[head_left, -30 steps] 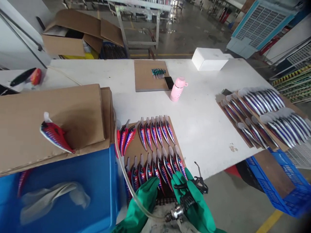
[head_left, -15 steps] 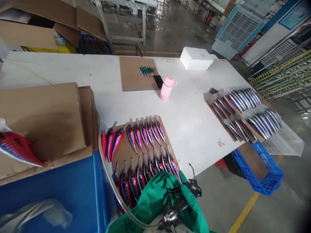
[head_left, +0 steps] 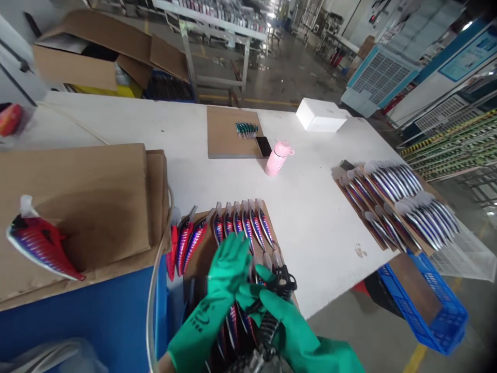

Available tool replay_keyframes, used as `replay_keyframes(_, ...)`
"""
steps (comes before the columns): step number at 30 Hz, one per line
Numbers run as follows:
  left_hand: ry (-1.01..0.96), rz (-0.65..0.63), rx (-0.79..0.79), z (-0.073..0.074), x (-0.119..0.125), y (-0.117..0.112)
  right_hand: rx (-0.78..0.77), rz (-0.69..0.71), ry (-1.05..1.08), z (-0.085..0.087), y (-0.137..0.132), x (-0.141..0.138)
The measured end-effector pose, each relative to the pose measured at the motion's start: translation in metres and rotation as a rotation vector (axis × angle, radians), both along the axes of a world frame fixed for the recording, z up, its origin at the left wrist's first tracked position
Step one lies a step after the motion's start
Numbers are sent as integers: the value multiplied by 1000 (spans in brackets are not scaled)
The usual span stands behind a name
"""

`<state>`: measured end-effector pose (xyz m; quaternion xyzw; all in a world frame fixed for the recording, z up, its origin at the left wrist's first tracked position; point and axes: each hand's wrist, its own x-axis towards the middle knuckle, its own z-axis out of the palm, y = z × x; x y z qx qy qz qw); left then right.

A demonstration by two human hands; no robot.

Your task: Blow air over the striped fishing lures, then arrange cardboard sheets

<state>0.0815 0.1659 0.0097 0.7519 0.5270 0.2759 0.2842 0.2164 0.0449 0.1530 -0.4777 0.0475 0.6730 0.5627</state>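
My left hand [head_left: 228, 272], in a green rubber glove, reaches flat over the fishing lures with its fingers stretched out. In my right hand [head_left: 289, 324], gloved alike, is a black and metal spray gun [head_left: 268, 327]; the fingers are wrapped round its body. Under both hands lies a cardboard sheet [head_left: 204, 220] carrying rows of red, blue and silver fishing lures [head_left: 247, 225] with clear lips. Part of the lower row is hidden by the gloves. Several redder lures [head_left: 184, 239] lean at the sheet's left edge.
A clear hose [head_left: 152, 295] curves past a blue bin [head_left: 116, 305]. One lure [head_left: 46, 243] lies on stacked cardboard [head_left: 77, 181] at left. Beyond stand a pink bottle [head_left: 277, 158], a phone [head_left: 264, 146] and a white box [head_left: 320, 115]. More lures [head_left: 388, 181] lie at right, above a blue crate [head_left: 427, 305].
My left hand has moved up and left across the lures, its fingers now stretched out apart from the spray gun. My right hand has shifted left with the gun. The view has tilted up.
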Motion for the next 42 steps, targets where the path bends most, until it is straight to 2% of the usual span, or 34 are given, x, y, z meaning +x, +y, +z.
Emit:
replay_keyframes(2,83,201,98,1,-33,23,-3,124,30,4,18,-12)
replay_keyframes(4,155,382,160,-6,-59,35,12,238,65,5,32,-26)
replay_keyframes(6,170,455,154,-16,-73,34,20,336,91,2,42,-39)
replay_keyframes(8,150,478,97,-26,-77,25,2,382,95,-4,50,-47)
replay_keyframes(12,122,581,-80,-31,-72,5,-98,260,85,-18,56,-38)
replay_keyframes(16,135,692,-212,-26,-70,11,-169,155,92,-30,45,-18)
replay_keyframes(18,107,691,-212,-28,-74,20,-144,104,84,-35,31,-15)
replay_keyframes(21,70,591,-132,-38,-82,29,-170,-14,70,-43,1,-20)
replay_keyframes(24,79,537,-76,-47,-86,27,-246,-105,83,-47,-25,-26)
replay_keyframes(26,93,527,-39,-47,-84,22,-258,-120,91,-47,-34,-25)
replay_keyframes(30,124,539,-5,-36,-76,18,-213,-81,83,-43,-27,-14)
replay_keyframes(34,185,594,-45,-28,-73,29,-193,-74,109,-42,-18,-4)
replay_keyframes(39,104,592,-90,-22,-73,49,-195,-158,62,-58,-26,-1)
replay_keyframes(42,4,588,-121,-7,-74,44,-183,-183,33,-67,-28,-1)
